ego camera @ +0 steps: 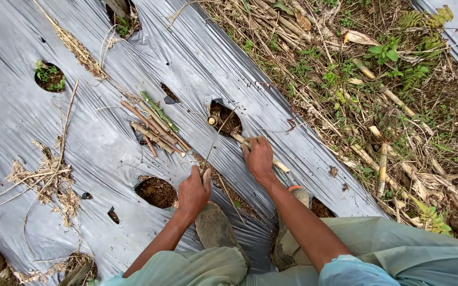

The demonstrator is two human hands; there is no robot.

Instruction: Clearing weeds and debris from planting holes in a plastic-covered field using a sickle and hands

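Grey plastic sheeting lies stretched over the ground, wrinkled and shiny, with round holes cut in it that show dark soil. The planting hole near the middle serves as the landmark. Just below and right of it, the right hand is closed around a pale cut stick, which lies slanting on the sheeting with its upper end at the hole's edge. Below and left of the hole, the left hand pinches the lower end of a thin dry stem that runs up to the hole.

Left of the hole lies a loose bundle of cut sticks, brown and tan with one green piece across the top. No packages or signs are seen.

Below the hole, two muddy boots stand on the sheeting, with light green trouser legs beneath them. Right of the hole, the sheeting ends at a straight edge, beyond which lie dry stalks, weeds and ferns. Far left of the hole, dried grass clumps rest on the plastic, with open sheeting between them and the bundle.
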